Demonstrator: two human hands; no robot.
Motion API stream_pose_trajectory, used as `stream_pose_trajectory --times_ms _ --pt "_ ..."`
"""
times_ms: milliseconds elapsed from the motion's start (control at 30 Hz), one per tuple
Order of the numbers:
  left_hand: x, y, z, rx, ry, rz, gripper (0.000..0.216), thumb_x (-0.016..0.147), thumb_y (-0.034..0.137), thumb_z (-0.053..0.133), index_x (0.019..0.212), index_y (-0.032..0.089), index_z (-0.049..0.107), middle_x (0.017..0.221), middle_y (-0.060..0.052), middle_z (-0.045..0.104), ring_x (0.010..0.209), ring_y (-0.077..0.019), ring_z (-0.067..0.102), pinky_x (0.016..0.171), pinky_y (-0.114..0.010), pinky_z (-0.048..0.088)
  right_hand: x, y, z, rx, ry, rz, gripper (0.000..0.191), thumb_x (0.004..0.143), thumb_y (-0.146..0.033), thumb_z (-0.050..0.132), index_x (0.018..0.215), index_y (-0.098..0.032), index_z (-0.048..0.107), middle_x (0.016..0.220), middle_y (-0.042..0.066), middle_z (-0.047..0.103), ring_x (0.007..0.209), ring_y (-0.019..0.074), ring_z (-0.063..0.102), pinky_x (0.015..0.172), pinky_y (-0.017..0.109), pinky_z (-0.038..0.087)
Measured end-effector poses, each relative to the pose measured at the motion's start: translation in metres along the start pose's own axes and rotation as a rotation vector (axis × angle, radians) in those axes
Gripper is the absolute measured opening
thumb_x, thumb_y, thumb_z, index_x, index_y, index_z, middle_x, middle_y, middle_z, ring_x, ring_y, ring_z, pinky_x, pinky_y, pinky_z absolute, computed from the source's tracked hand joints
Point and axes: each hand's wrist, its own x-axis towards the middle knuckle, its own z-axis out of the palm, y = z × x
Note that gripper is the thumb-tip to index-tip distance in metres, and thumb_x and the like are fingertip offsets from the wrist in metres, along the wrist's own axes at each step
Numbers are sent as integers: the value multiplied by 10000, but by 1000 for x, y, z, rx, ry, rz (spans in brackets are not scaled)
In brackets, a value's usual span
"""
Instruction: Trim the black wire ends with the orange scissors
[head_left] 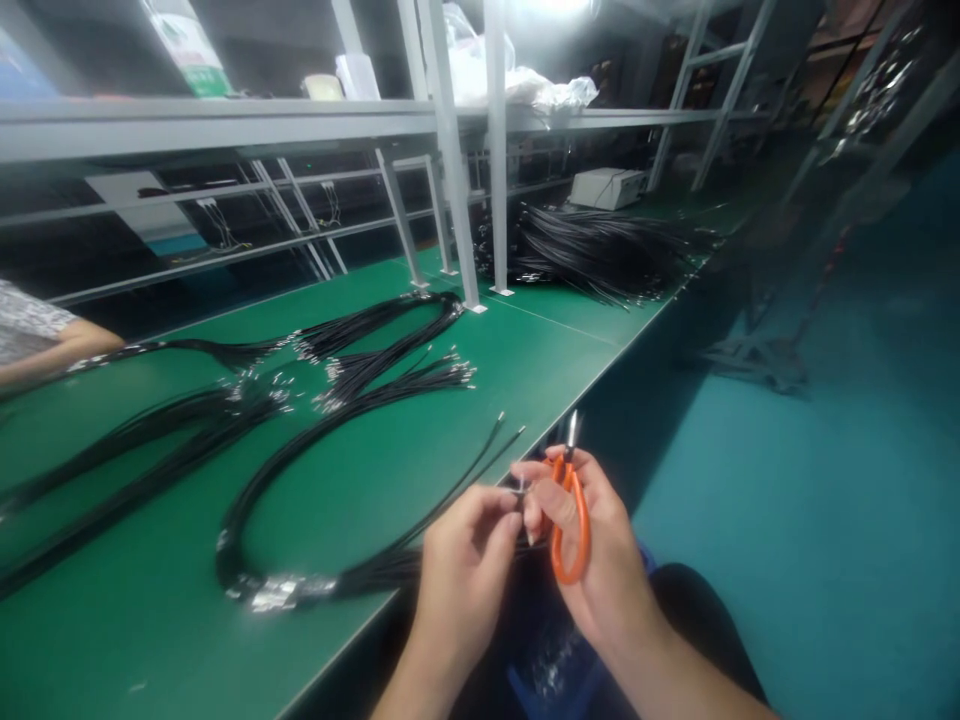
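My right hand (600,530) is closed around orange-handled scissors (571,550), their short metal blades pointing away from me. Beside it, my left hand (469,560) pinches the end of a black cable just past the table edge, the thumb and forefinger of both hands nearly meeting there. The cable belongs to a bundle of black cables (300,450) that curves across the green table, bound with clear shiny wrap (281,593). Two loose cable ends (499,435) with metal tips stick out beyond my left hand. The exact spot between my fingertips is partly hidden.
More black cable bundles (135,440) lie at the left, near another person's forearm (67,350). A large cable pile (600,245) and a white box (607,187) are farther back. Metal posts (454,160) carry a shelf (225,125). The table edge drops to a blue-green floor (787,560).
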Motion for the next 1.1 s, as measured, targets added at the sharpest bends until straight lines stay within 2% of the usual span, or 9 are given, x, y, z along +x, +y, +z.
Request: stream_pose_trajectory --times_ms 167,367,500,600,667,767,967,1033,1100 --pt "-1 2 0 -6 -18 -3 59 830 214 584 842 180 631 801 -31 676 739 -174 612 689 -252 463 1 -3 4 -42 -19 -17 308 698 -119 741 885 -226 521 671 -68 587 552 69 508 564 186 432" --pt "-1 -5 -2 -109 6 -73 98 838 271 593 811 177 594 766 -9 637 713 -148 574 668 -235 436 0 3 -4 -53 -8 -14 273 731 -100 671 908 -229 508 676 -66 583 550 73 507 575 199 430" --pt "0 -4 -4 -146 -11 -106 115 842 281 593 805 173 576 759 6 597 709 -132 544 668 -225 421 -2 0 -11 -324 50 -245 281 764 -119 658 962 -259 517 825 -31 650 622 103 556 593 232 460" --pt "2 -2 -5 -174 -33 -105 114 842 274 595 798 170 577 769 6 604 725 -131 548 677 -221 421 -2 -3 -12 -577 -64 -388 305 773 -112 661 986 -278 520 1029 19 671 683 127 586 630 275 490" --pt "2 -1 -5 -195 -44 -101 114 839 269 600 792 168 577 772 4 614 731 -133 557 679 -219 427 -1 -1 -12 -698 -126 -445 271 793 -110 642 967 -282 526 983 14 684 712 140 613 630 276 500" --pt "1 -2 -5 -205 -49 -96 96 838 258 600 801 170 587 786 -1 632 747 -141 580 694 -224 445 1 6 -16 -785 -102 -569 255 805 -95 619 956 -281 532 847 -12 679 806 161 653 674 267 519" --pt "-1 -5 -1 -155 16 -27 48 801 209 636 814 179 671 787 -11 671 744 -155 613 694 -231 472 5 18 -24 -977 -107 -1014 409 714 14 596 1025 -247 547 871 1 681 742 153 669 647 235 544" --pt "-1 -6 -1 -167 70 -32 45 785 212 656 783 178 684 763 -9 674 714 -144 605 653 -212 469 5 19 -28 -1025 -70 -1059 418 713 18 589 1037 -242 544 852 4 676 722 152 664 647 236 546" --pt "1 -7 -2 -180 101 -57 52 777 221 667 777 177 694 751 -6 673 667 -126 584 605 -194 461 2 20 -34 -1066 -31 -1006 414 720 9 591 1045 -244 548 840 7 671 695 147 657 643 236 546"
